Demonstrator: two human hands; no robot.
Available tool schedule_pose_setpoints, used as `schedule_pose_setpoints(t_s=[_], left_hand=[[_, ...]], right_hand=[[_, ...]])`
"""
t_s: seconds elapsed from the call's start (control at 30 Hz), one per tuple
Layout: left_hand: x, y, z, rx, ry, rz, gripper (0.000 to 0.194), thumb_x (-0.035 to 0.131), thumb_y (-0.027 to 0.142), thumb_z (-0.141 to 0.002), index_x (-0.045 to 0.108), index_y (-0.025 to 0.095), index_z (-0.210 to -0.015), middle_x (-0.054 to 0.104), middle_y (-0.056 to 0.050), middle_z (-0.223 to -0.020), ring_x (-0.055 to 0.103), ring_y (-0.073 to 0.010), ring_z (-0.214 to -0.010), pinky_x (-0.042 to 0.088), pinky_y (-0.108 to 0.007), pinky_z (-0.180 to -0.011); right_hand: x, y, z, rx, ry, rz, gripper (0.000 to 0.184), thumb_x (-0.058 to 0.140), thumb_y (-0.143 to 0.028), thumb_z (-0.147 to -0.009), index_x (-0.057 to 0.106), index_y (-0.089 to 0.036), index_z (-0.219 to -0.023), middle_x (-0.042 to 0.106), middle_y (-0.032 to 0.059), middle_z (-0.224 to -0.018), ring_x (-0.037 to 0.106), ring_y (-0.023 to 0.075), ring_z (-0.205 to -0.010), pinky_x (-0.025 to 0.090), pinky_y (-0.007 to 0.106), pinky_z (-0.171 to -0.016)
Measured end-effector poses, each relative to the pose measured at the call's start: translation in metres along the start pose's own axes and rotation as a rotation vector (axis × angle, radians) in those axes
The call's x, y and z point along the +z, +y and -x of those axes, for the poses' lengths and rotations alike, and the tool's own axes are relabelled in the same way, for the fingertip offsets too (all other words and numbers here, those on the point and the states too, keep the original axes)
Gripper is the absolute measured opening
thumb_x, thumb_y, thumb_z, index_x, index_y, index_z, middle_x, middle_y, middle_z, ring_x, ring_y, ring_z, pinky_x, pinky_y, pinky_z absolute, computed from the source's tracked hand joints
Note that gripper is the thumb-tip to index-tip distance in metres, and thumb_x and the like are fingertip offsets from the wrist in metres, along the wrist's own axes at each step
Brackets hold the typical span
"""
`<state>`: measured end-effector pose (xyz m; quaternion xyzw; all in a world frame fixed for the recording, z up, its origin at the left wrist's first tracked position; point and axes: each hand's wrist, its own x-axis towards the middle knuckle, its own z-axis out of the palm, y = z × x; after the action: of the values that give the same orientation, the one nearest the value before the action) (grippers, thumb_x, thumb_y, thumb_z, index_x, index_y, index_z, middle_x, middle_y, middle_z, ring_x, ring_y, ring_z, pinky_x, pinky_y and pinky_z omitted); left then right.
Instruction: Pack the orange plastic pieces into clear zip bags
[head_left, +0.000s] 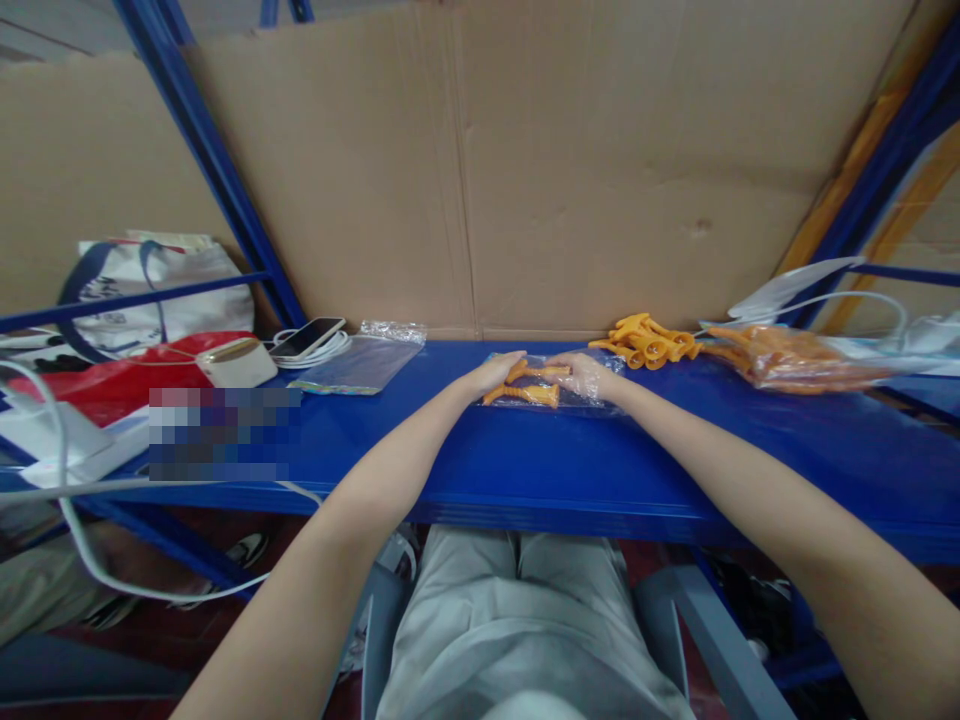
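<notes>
My left hand (499, 373) is closed at the left end of an orange horn-shaped plastic piece (551, 371), its fingers partly hidden. My right hand (587, 376) is closed on a clear plastic bag (589, 403), and shiny film covers part of its fingers. A second orange horn-shaped piece (523, 396) lies just in front of the first, level with the bag; I cannot tell whether it is inside. Behind my right hand lies a pile of similar orange pieces (649, 342) with flared ends.
The blue tabletop (480, 465) backs onto a cardboard wall (585, 170). Right of the pile lies a filled bag of orange pieces (799, 358). On the left are a flat clear bag (367, 362), a phone (311, 338) on a coiled white cable, a red bag (142, 375) and a tote (176, 295).
</notes>
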<state>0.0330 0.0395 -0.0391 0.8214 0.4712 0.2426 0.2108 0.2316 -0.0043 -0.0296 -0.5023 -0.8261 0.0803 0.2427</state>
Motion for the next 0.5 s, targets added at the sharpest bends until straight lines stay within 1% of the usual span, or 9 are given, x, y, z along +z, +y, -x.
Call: schedule_pose_setpoints(t_s=[0.1, 0.17, 0.23, 0.3, 0.4, 0.5], left_hand=[[-0.002, 0.0, 0.0, -0.021, -0.02, 0.066, 0.05, 0.023, 0.028, -0.1, 0.055, 0.02, -0.136, 0.051, -0.003, -0.146, 0.051, -0.0153, -0.132, 0.041, -0.025, -0.107], [-0.006, -0.001, 0.001, -0.028, 0.003, 0.05, 0.048, 0.025, 0.027, -0.099, 0.06, 0.019, -0.132, 0.054, -0.004, -0.143, 0.051, -0.0167, -0.132, 0.039, -0.026, -0.109], [-0.012, -0.002, 0.002, -0.027, 0.028, 0.027, 0.047, 0.028, 0.026, -0.098, 0.063, 0.017, -0.128, 0.055, -0.004, -0.142, 0.049, -0.0181, -0.133, 0.037, -0.027, -0.111], [-0.016, -0.004, 0.003, -0.037, 0.054, 0.013, 0.046, 0.03, 0.025, -0.097, 0.063, 0.016, -0.128, 0.055, -0.006, -0.141, 0.048, -0.0188, -0.134, 0.034, -0.029, -0.113], [-0.021, -0.006, 0.004, -0.069, 0.087, 0.001, 0.046, 0.031, 0.024, -0.096, 0.063, 0.014, -0.128, 0.056, -0.007, -0.141, 0.048, -0.0192, -0.135, 0.034, -0.03, -0.113], [-0.023, -0.006, 0.005, -0.097, 0.093, -0.007, 0.045, 0.032, 0.023, -0.096, 0.064, 0.015, -0.126, 0.057, -0.006, -0.14, 0.049, -0.0198, -0.134, 0.033, -0.032, -0.114]], right_hand=[[-0.004, -0.002, 0.003, 0.017, -0.032, 0.118, 0.036, 0.06, -0.023, -0.086, 0.069, -0.017, -0.12, 0.067, 0.0126, -0.125, 0.064, 0.0281, -0.115, 0.048, 0.037, -0.098], [-0.008, -0.003, 0.006, 0.066, -0.025, 0.209, 0.042, 0.063, -0.024, -0.084, 0.065, -0.016, -0.126, 0.065, 0.0145, -0.128, 0.062, 0.0296, -0.117, 0.047, 0.038, -0.099], [-0.012, -0.001, 0.008, 0.11, -0.018, 0.249, 0.05, 0.066, -0.024, -0.081, 0.062, -0.015, -0.13, 0.065, 0.0148, -0.129, 0.062, 0.03, -0.117, 0.047, 0.039, -0.099], [-0.015, 0.003, 0.009, 0.102, -0.021, 0.198, 0.053, 0.068, -0.023, -0.079, 0.062, -0.016, -0.131, 0.067, 0.0126, -0.126, 0.064, 0.0279, -0.113, 0.049, 0.035, -0.096], [-0.017, 0.009, 0.007, 0.094, -0.017, 0.048, 0.052, 0.068, -0.016, -0.075, 0.064, -0.016, -0.126, 0.071, 0.0082, -0.116, 0.068, 0.0237, -0.102, 0.052, 0.028, -0.088], [-0.013, 0.013, 0.005, 0.197, 0.001, -0.097, 0.051, 0.067, -0.013, -0.075, 0.062, -0.012, -0.126, 0.074, 0.0089, -0.106, 0.07, 0.0198, -0.085, 0.055, 0.026, -0.076]])
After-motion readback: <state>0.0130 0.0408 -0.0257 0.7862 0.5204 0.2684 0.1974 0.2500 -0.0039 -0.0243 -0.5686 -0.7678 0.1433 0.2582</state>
